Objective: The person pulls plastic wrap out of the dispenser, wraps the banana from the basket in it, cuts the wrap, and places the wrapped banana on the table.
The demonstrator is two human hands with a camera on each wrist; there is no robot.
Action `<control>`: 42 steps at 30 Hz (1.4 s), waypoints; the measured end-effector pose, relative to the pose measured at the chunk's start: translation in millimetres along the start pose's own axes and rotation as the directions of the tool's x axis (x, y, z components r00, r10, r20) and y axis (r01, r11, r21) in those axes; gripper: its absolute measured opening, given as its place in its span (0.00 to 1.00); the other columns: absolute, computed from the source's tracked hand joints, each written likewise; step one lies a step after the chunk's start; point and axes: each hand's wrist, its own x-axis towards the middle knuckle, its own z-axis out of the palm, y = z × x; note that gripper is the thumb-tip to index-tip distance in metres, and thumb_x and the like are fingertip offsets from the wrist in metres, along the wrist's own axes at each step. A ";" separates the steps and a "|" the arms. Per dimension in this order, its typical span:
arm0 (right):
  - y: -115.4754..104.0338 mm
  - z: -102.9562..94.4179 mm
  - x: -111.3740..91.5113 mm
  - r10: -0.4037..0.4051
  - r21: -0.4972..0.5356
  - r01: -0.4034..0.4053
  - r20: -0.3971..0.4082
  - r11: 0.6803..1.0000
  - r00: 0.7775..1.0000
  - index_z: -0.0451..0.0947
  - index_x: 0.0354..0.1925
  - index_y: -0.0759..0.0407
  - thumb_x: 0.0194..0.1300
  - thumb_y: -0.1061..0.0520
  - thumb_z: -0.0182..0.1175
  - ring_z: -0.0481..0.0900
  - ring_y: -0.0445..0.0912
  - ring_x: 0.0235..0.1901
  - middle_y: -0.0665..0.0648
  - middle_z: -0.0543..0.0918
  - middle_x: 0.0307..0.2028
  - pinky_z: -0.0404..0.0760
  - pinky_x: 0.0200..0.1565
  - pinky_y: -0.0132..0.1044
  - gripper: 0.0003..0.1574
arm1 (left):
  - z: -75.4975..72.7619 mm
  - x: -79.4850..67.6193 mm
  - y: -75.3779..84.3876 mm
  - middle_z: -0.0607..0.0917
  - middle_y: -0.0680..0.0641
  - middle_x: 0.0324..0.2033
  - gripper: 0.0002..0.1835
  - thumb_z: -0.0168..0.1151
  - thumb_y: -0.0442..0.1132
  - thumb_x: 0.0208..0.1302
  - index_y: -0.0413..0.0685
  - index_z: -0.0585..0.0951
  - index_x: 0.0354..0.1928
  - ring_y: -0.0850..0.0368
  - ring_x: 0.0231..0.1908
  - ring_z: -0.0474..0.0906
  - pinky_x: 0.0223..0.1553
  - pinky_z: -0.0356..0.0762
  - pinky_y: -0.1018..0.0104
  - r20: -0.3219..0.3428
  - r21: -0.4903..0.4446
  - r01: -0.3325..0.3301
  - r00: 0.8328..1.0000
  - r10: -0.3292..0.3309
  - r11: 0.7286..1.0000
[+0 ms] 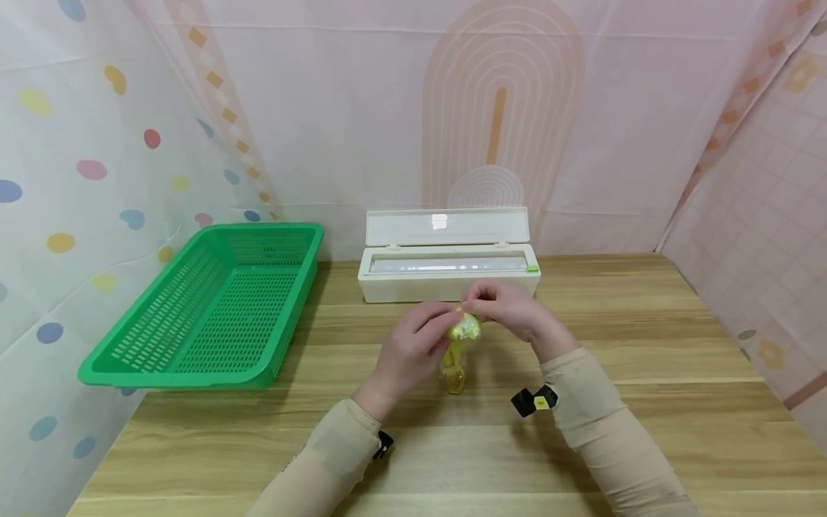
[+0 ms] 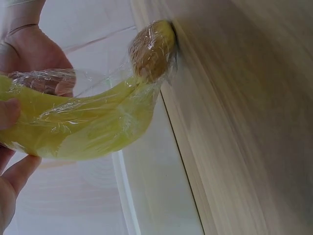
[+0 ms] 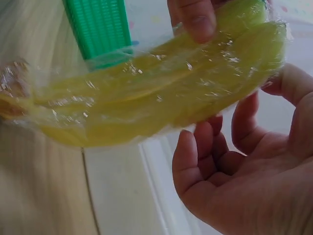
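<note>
From the head view, the left hand (image 1: 413,345) and the right hand (image 1: 510,309) meet over the wooden table (image 1: 646,402), both holding a banana (image 1: 459,345) wrapped in clear film. The banana stands nearly on end between them, its upper end pinched at the fingertips of both hands and its lower end touching the table just below the left fingers. Just beyond the fingers sits a white film dispenser (image 1: 446,276) with its lid up. A green basket (image 1: 207,309) lies well apart, out past the left hand.

In the left wrist view, the wrapped banana (image 2: 83,129) runs from the left hand's fingers (image 2: 10,112) out to its brown tip, which presses against the table (image 2: 254,122). The thumb and fingers curl round the fat end, clamped on the film. A finger of the other hand shows behind the film.

In the right wrist view, the banana (image 3: 161,103) lies just above the right hand (image 3: 244,176), whose fingers are curled and slightly apart under it, with the fingertips near the film; whether they touch cannot be told. A finger of the left hand (image 3: 195,19) presses on the banana from above. The basket (image 3: 100,27) shows beyond it.
</note>
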 end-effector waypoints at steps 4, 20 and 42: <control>6.2 2.6 1.2 -0.008 0.139 0.000 0.057 0.990 0.998 0.71 0.32 0.59 0.68 0.65 0.51 0.72 0.41 0.31 0.53 0.74 0.32 0.74 0.34 0.31 0.06 | 0.9 0.2 1.0 0.83 0.41 0.43 0.17 0.70 0.21 0.51 0.38 0.83 0.44 0.48 0.44 0.81 0.51 0.80 0.64 -0.010 -0.006 -0.005 1.000 0.004 1.000; 18.0 14.3 0.9 -0.036 0.219 0.037 -0.007 0.975 0.999 0.71 0.36 0.59 0.72 0.65 0.44 0.72 0.39 0.29 0.53 0.73 0.33 0.72 0.31 0.28 0.09 | 2.9 1.1 2.2 0.82 0.41 0.42 0.14 0.68 0.20 0.52 0.39 0.81 0.41 0.49 0.43 0.81 0.49 0.81 0.64 -0.012 -0.024 0.003 1.000 -0.003 1.000; 16.8 6.2 -13.4 -0.089 -0.031 0.085 -0.182 0.996 0.979 0.75 0.52 0.73 0.77 0.59 0.49 0.73 0.55 0.50 0.61 0.79 0.48 0.73 0.57 0.49 0.18 | -3.8 -6.4 -3.8 0.81 0.40 0.43 0.20 0.68 0.17 0.49 0.36 0.79 0.45 0.46 0.46 0.79 0.53 0.78 0.63 -0.035 -0.101 0.110 0.993 -0.114 0.989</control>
